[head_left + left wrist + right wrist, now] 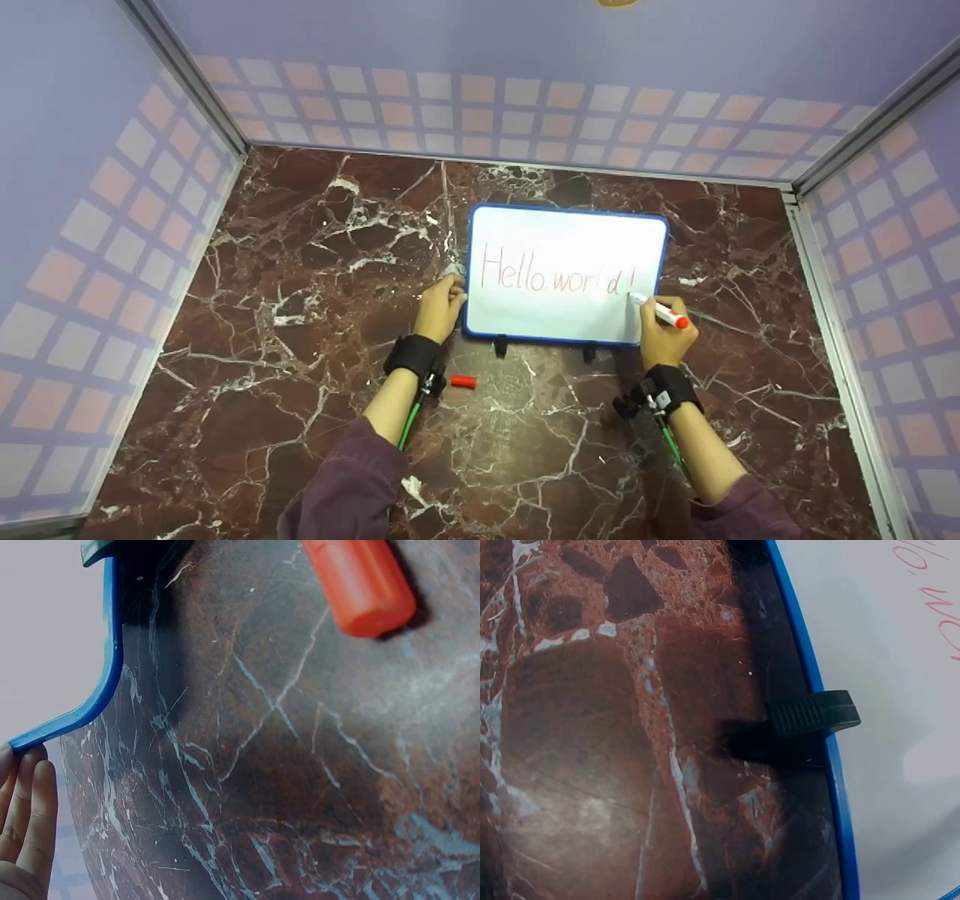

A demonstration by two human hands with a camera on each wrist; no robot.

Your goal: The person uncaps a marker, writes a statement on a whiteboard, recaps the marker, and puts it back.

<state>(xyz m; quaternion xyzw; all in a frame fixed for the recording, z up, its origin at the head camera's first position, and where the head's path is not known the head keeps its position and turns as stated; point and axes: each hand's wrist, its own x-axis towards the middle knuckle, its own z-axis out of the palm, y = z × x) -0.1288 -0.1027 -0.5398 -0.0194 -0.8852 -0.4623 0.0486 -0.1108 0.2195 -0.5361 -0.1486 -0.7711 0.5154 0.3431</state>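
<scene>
A whiteboard (555, 315) with a blue frame bears red handwriting, "Hello, wor d!", with a faint gap before the "d". My left hand (438, 307) grips the board's left edge; the left wrist view has its fingers (36, 817) at the blue rim. In my right hand (667, 337) is a white marker (660, 311) with a red end, its tip at the board's surface just under the exclamation mark. That hand is out of the right wrist view, where a black clip (814, 714) on the frame and part of the writing appear.
A red marker cap (463, 382) lies on the dark marbled table (525, 450), near my left wrist. Two black clips stick out from the board's lower edge. Checkered panels (480, 105) wall the table at the back and both sides.
</scene>
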